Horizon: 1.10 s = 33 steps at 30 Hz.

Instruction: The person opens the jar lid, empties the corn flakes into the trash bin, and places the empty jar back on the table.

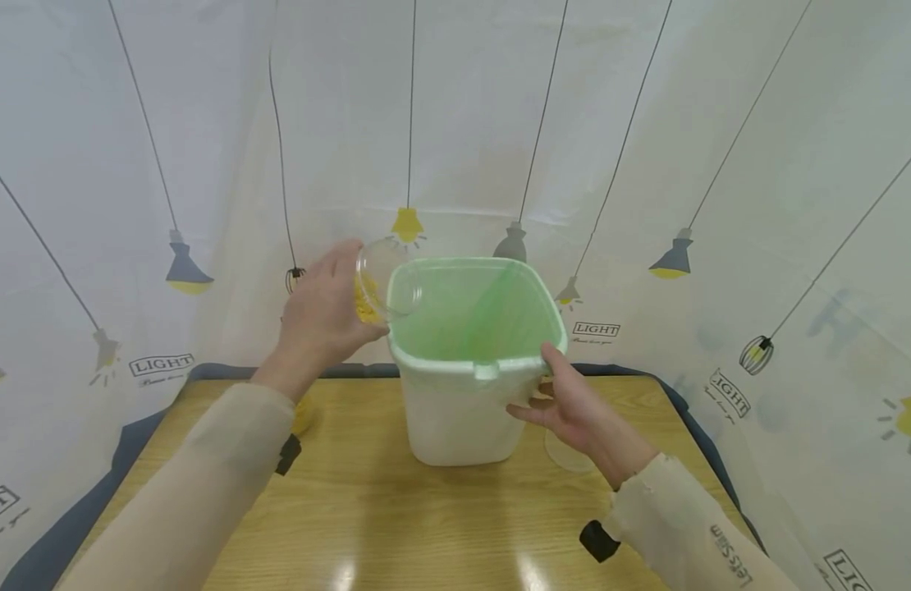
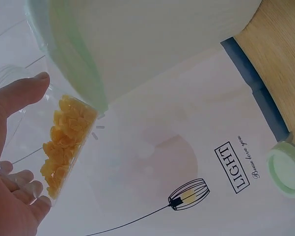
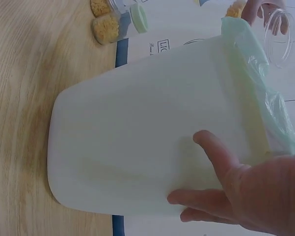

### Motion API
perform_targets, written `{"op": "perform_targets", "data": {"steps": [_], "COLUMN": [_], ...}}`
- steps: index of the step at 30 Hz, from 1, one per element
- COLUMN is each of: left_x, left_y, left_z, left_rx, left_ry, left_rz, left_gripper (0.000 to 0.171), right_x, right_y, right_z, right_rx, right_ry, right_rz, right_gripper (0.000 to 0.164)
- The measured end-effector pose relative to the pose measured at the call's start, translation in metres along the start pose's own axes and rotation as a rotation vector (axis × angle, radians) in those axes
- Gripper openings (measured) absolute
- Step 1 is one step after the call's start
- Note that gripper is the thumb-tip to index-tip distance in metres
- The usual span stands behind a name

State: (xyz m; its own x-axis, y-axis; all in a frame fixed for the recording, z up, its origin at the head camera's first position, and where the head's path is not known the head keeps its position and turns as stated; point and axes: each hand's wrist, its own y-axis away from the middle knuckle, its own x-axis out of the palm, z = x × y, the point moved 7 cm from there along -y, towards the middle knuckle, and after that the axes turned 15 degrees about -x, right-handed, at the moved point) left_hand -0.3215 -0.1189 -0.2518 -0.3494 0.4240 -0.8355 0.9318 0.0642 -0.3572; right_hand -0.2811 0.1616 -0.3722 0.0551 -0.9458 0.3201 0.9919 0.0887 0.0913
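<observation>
A white bin (image 1: 463,419) stands upright on the table, a pale green plastic bag (image 3: 250,59) lining it and folded over its rim. My left hand (image 1: 326,304) grips a clear jar (image 2: 27,115) tipped on its side, its mouth by the bin's left rim. Yellow pasta pieces (image 2: 66,142) lie inside the jar, gathered toward its base. At the bin's front right corner my right hand (image 1: 574,402) holds the rim, with several fingers against the outer wall (image 3: 137,132). The bottom of the bin's inside is hidden.
Left of the bin, partly behind my left forearm, stand jars of yellow pasta (image 3: 107,28); one has a light green lid (image 3: 139,18). A pale round object (image 1: 569,453) lies right of the bin on the wooden table (image 1: 441,525). Lamp-printed white sheeting (image 1: 485,107) surrounds the table.
</observation>
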Motion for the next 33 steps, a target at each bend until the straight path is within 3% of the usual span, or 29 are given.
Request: {"op": "perform_targets", "data": {"steps": [14, 26, 33], "left_x": [0.001, 0.001, 0.005], "left_y": [0.001, -0.002, -0.005], "left_z": [-0.008, -0.014, -0.019], "left_rx": [0.08, 0.164, 0.179], "left_ry": [-0.035, -0.107, -0.205], "left_rz": [-0.04, -0.097, -0.083], "left_gripper": [0.099, 0.095, 0.1], "right_x": [0.004, 0.015, 0.018], "right_y": [-0.003, 0.008, 0.006], "right_z": [0.005, -0.001, -0.004], "right_rx": [-0.106, -0.109, -0.107], "right_ry": [0.028, 0.051, 0.093], "right_rz": [-0.017, -0.083, -0.075], "right_gripper": [0.053, 0.051, 0.049]}}
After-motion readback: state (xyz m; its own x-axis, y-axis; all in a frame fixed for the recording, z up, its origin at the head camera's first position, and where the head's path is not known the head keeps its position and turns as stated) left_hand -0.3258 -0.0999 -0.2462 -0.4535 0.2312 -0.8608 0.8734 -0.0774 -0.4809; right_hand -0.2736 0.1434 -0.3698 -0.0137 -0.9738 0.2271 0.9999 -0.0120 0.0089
